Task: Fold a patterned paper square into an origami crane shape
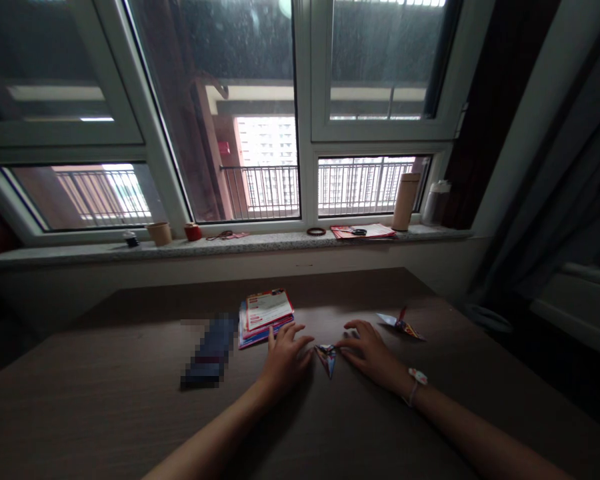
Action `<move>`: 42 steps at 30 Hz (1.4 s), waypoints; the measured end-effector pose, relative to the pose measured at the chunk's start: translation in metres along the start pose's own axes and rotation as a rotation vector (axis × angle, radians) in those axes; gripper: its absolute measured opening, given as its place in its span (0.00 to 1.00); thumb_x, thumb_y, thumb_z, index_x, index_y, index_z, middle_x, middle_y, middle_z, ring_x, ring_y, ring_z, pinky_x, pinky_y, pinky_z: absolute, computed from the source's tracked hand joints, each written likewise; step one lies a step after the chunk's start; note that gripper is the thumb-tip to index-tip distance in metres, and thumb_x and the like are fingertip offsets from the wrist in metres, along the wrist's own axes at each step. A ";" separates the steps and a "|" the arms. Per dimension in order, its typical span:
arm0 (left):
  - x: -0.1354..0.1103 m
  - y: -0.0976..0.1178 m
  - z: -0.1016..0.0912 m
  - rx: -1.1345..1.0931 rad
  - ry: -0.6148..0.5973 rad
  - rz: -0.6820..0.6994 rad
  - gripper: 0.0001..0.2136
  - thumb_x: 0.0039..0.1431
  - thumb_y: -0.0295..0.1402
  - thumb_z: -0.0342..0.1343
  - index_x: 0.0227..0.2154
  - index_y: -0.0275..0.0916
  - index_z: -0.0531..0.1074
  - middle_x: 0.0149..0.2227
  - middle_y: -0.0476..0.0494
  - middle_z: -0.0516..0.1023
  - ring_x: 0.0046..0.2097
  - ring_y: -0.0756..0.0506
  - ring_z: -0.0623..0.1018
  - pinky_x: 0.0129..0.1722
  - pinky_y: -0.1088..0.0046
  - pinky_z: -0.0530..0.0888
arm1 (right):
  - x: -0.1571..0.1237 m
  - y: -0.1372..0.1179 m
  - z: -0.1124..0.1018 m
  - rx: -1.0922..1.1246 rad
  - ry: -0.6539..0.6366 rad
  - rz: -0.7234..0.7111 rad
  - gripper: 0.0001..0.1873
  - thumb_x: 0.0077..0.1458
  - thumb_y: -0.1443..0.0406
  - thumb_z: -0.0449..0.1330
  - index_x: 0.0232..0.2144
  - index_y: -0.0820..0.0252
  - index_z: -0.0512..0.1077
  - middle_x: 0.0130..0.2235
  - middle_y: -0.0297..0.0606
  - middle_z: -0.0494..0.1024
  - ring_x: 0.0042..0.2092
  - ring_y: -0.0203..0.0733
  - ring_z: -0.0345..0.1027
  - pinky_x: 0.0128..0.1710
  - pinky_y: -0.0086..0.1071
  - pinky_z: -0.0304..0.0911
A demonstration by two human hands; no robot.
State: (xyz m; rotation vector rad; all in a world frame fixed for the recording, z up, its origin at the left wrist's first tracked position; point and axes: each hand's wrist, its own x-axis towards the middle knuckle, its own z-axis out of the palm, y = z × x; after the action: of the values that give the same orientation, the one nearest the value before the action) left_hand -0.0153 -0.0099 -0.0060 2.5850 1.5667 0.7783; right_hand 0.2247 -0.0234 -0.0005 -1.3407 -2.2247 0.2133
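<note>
The left hand (286,353) and right hand (369,353) (a bracelet (418,377) circles the right wrist) curve with fingers spread on either side of a small folded paper (327,361), well in from the table's (105,407) side edges; whether either pinches it, I cannot tell. Beyond, a paper crane (399,323) sits toward the far right corner, and stacked cards (269,311) lie near the far edge.

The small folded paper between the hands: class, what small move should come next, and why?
Probably steady the small folded paper with the left hand and press its creases with the right hand. It lies on the table with fingertips at both sides, so the table could back the press.
</note>
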 end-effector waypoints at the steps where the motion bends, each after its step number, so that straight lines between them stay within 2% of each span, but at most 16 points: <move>1: 0.000 0.000 0.000 0.000 -0.005 -0.003 0.13 0.56 0.31 0.59 0.44 0.50 0.75 0.55 0.44 0.71 0.59 0.35 0.65 0.59 0.35 0.50 | 0.000 0.000 0.000 0.000 0.003 -0.003 0.12 0.58 0.62 0.58 0.44 0.44 0.76 0.52 0.39 0.65 0.57 0.47 0.56 0.59 0.44 0.53; 7: 0.000 0.002 0.001 0.036 -0.026 0.015 0.10 0.56 0.32 0.60 0.39 0.54 0.78 0.55 0.46 0.70 0.59 0.35 0.63 0.58 0.33 0.48 | 0.000 0.001 0.002 -0.027 0.027 -0.019 0.12 0.57 0.63 0.59 0.44 0.44 0.76 0.51 0.39 0.66 0.56 0.47 0.58 0.58 0.44 0.54; 14: 0.002 0.003 0.000 0.095 -0.022 0.037 0.08 0.55 0.36 0.60 0.37 0.57 0.79 0.55 0.46 0.71 0.60 0.34 0.63 0.58 0.33 0.46 | -0.002 -0.002 0.003 -0.082 0.025 -0.029 0.12 0.58 0.64 0.56 0.44 0.47 0.74 0.52 0.40 0.66 0.57 0.48 0.57 0.60 0.49 0.51; 17: 0.002 0.003 0.001 0.099 -0.017 0.040 0.08 0.56 0.36 0.60 0.37 0.56 0.79 0.55 0.45 0.71 0.59 0.34 0.64 0.57 0.33 0.47 | -0.002 -0.001 0.005 -0.109 0.013 -0.047 0.16 0.59 0.64 0.54 0.50 0.49 0.70 0.55 0.43 0.64 0.59 0.49 0.55 0.61 0.52 0.48; 19: 0.002 0.003 0.001 0.101 -0.009 0.047 0.07 0.56 0.36 0.59 0.37 0.54 0.79 0.55 0.45 0.71 0.59 0.35 0.64 0.57 0.33 0.48 | -0.001 0.000 0.006 -0.122 -0.020 -0.069 0.17 0.61 0.62 0.53 0.52 0.47 0.68 0.56 0.43 0.63 0.60 0.50 0.53 0.62 0.54 0.46; 23: 0.001 0.006 0.003 0.116 0.012 0.076 0.06 0.57 0.37 0.58 0.37 0.50 0.77 0.55 0.44 0.71 0.59 0.35 0.64 0.58 0.34 0.49 | 0.001 0.000 0.004 -0.126 -0.098 -0.070 0.16 0.61 0.54 0.54 0.50 0.41 0.71 0.56 0.41 0.63 0.62 0.53 0.50 0.61 0.58 0.43; 27: 0.001 0.008 0.006 0.106 -0.001 0.102 0.07 0.59 0.37 0.56 0.40 0.47 0.74 0.55 0.44 0.71 0.59 0.37 0.64 0.59 0.35 0.49 | 0.003 -0.001 0.001 -0.134 -0.099 -0.064 0.16 0.60 0.53 0.55 0.49 0.40 0.71 0.56 0.40 0.64 0.62 0.53 0.50 0.62 0.58 0.42; 31: 0.001 0.005 0.008 0.075 -0.022 0.113 0.12 0.58 0.38 0.57 0.45 0.51 0.73 0.56 0.44 0.69 0.60 0.37 0.63 0.58 0.35 0.49 | 0.002 -0.003 0.002 -0.135 -0.093 -0.056 0.17 0.59 0.53 0.55 0.51 0.39 0.70 0.56 0.40 0.64 0.62 0.53 0.49 0.62 0.58 0.42; 39: 0.001 0.002 0.007 0.093 -0.045 0.089 0.11 0.58 0.43 0.58 0.44 0.62 0.75 0.57 0.47 0.69 0.60 0.35 0.63 0.57 0.32 0.47 | 0.001 -0.004 0.005 -0.106 -0.090 -0.070 0.18 0.61 0.53 0.52 0.53 0.43 0.68 0.56 0.42 0.64 0.61 0.50 0.52 0.63 0.56 0.42; 42: 0.000 0.001 0.006 0.097 -0.055 0.086 0.12 0.58 0.46 0.56 0.45 0.63 0.74 0.58 0.47 0.68 0.60 0.34 0.63 0.56 0.31 0.48 | 0.001 -0.005 0.004 -0.112 -0.111 -0.089 0.18 0.62 0.54 0.51 0.54 0.40 0.66 0.57 0.41 0.62 0.62 0.50 0.51 0.62 0.56 0.42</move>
State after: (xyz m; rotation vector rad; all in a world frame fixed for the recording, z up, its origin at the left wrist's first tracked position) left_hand -0.0114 -0.0089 -0.0110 2.7332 1.5241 0.6462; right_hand 0.2186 -0.0245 -0.0016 -1.3128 -2.4146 0.1350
